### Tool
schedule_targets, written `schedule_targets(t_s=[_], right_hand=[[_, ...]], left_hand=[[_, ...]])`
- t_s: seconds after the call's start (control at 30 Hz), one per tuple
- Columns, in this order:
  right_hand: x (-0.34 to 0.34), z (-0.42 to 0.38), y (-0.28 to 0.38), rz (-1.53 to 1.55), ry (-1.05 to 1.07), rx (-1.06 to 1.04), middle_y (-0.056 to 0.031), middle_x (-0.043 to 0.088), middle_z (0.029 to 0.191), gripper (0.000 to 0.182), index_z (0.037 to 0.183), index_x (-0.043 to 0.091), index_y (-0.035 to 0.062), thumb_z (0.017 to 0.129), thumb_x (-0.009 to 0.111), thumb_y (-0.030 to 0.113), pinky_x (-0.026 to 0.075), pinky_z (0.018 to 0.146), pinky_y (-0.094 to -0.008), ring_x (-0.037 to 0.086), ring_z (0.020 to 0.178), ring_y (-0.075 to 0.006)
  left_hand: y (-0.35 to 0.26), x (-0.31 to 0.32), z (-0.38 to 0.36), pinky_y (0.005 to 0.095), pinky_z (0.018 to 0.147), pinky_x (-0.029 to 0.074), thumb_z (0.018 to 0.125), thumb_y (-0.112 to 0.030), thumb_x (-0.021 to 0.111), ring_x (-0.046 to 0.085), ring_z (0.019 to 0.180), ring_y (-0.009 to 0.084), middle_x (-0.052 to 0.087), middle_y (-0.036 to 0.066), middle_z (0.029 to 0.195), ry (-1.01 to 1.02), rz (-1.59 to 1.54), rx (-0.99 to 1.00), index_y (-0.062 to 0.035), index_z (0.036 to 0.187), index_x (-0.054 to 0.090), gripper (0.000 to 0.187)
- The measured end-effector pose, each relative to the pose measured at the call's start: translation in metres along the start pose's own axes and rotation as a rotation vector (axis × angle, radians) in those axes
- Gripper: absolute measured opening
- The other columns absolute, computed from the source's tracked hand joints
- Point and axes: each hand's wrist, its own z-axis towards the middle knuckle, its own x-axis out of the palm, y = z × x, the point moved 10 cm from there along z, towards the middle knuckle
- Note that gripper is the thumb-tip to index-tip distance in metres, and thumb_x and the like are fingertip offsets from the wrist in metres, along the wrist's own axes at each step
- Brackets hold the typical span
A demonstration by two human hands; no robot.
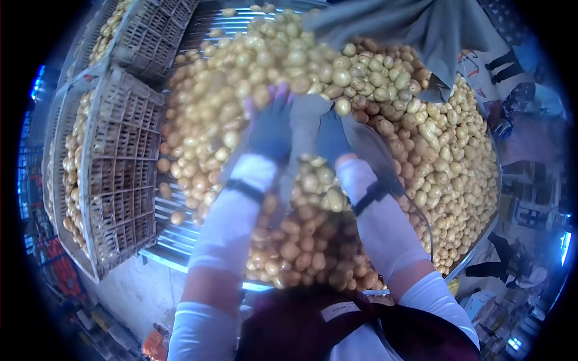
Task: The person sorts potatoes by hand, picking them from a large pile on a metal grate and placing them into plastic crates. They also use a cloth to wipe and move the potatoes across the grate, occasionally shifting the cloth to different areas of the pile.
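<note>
- Both gloved hands, left hand and right hand, are clenched on a grey sack at frame centre.
- Potatoes already heap the metal tabletop.
- Crates on the left look partly filled; most potatoes remain loose.

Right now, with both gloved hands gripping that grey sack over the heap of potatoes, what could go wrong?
The grey sack is pinched by the left hand and right hand; it might slip from the gloves. Potatoes are heaped near the table's rim, so some could roll off. Loose ones by the crates may also escape.
</note>
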Motion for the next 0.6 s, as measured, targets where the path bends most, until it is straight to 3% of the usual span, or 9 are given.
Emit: schedule_targets(t_s=[0.07, 0.13, 0.2, 0.23, 0.27, 0.37, 0.43, 0.5, 0.6], right_hand=[[0.002, 0.007, -0.011, 0.344, 0.051, 0.092, -0.0283, 0.054, 0.131, 0.049, 0.128, 0.054, -0.0077, 0.091, 0.056, 0.024, 0.037, 0.108, -0.0454, 0.052, 0.122, -0.0382], [-0.015, -0.018, -0.005, 0.757, 0.181, 0.137, -0.0305, 0.047, 0.14, 0.055, 0.129, 0.054, -0.0089, 0.086, 0.059, 0.025, 0.025, 0.116, -0.0473, 0.041, 0.134, -0.0434], [0.01, -0.08, 0.017, 0.167, 0.092, -0.165, -0.0338, 0.037, 0.149, 0.054, 0.126, 0.054, -0.0105, 0.085, 0.061, 0.023, 0.015, 0.123, -0.0513, 0.028, 0.143, -0.0502], [-0.002, -0.124, 0.036, 0.115, 0.204, -0.321, -0.0331, 0.04, 0.147, 0.052, 0.121, 0.056, -0.0108, 0.082, 0.065, 0.022, 0.023, 0.12, -0.0535, 0.03, 0.141, -0.0512], [-0.044, -0.15, 0.048, 0.286, 0.148, -0.309, -0.0327, 0.045, 0.143, 0.053, 0.119, 0.057, -0.0109, 0.079, 0.068, 0.022, 0.029, 0.117, -0.0536, 0.036, 0.139, -0.0494], [-0.068, -0.175, 0.058, 0.54, 0.231, -0.129, -0.0272, 0.059, 0.119, 0.028, 0.102, 0.062, -0.0032, 0.083, 0.064, 0.017, 0.046, 0.097, -0.0475, 0.06, 0.107, -0.042], [0.0, -0.198, 0.05, 0.401, 0.496, -0.01, -0.0257, 0.061, 0.109, 0.025, 0.093, 0.064, -0.0014, 0.088, 0.06, 0.022, 0.048, 0.088, -0.0476, 0.06, 0.1, -0.0409], [0.063, -0.16, 0.023, 0.676, 0.299, 0.085, -0.0226, 0.058, 0.097, 0.026, 0.104, 0.059, -0.003, 0.092, 0.056, 0.02, 0.048, 0.083, -0.0476, 0.058, 0.09, -0.04], [0.024, -0.045, 0.014, 0.342, 0.092, 0.02, -0.0334, 0.031, 0.152, 0.062, 0.146, 0.035, -0.0086, 0.091, 0.051, 0.015, 0.012, 0.124, -0.0463, 0.02, 0.146, -0.0471]], left_hand=[[0.004, 0.008, -0.004, 0.0633, 0.12, 0.008, 0.09, -0.022, 0.057, 0.024, 0.15, 0.0332, 0.026, 0.011, 0.162, 0.01, -0.022, 0.001, -0.0102, 0.152, 0.038, 0.066], [-0.003, 0.019, -0.051, 0.0607, 0.121, 0.01, 0.088, -0.024, 0.059, 0.024, 0.149, 0.0366, 0.027, 0.014, 0.161, 0.12, -0.104, 0.032, -0.0087, 0.15, 0.039, 0.067], [-0.022, 0.01, -0.105, 0.0615, 0.121, 0.01, 0.082, -0.024, 0.063, 0.025, 0.148, 0.041, 0.027, 0.016, 0.161, 0.156, -0.129, 0.111, -0.0062, 0.151, 0.037, 0.076], [-0.027, 0.004, -0.131, 0.0612, 0.121, 0.012, 0.08, -0.029, 0.066, 0.026, 0.148, 0.0404, 0.03, 0.016, 0.16, 0.17, -0.139, 0.121, -0.0057, 0.145, 0.046, 0.072], [-0.037, -0.007, -0.162, 0.0604, 0.121, 0.014, 0.079, -0.031, 0.067, 0.028, 0.147, 0.0388, 0.031, 0.015, 0.159, 0.307, -0.191, 0.147, -0.0079, 0.142, 0.05, 0.07], [-0.051, -0.026, -0.184, 0.0594, 0.121, 0.015, 0.085, -0.023, 0.06, 0.029, 0.146, 0.0379, 0.032, 0.015, 0.158, 0.317, -0.166, 0.132, -0.0133, 0.147, 0.045, 0.065], [-0.048, -0.003, -0.156, 0.0612, 0.121, 0.012, 0.085, -0.029, 0.063, 0.022, 0.15, 0.038, 0.031, 0.016, 0.159, 0.26, 0.0, 0.151, -0.0125, 0.148, 0.044, 0.068], [-0.033, 0.005, -0.105, 0.0616, 0.121, 0.009, 0.087, -0.031, 0.062, 0.017, 0.152, 0.0374, 0.028, 0.016, 0.161, 0.213, 0.078, 0.122, -0.0128, 0.15, 0.041, 0.069], [-0.004, 0.003, -0.049, 0.059, 0.122, 0.006, 0.091, -0.024, 0.059, 0.015, 0.152, 0.0373, 0.02, 0.016, 0.164, 0.122, 0.044, -0.01, -0.0136, 0.156, 0.031, 0.071]])
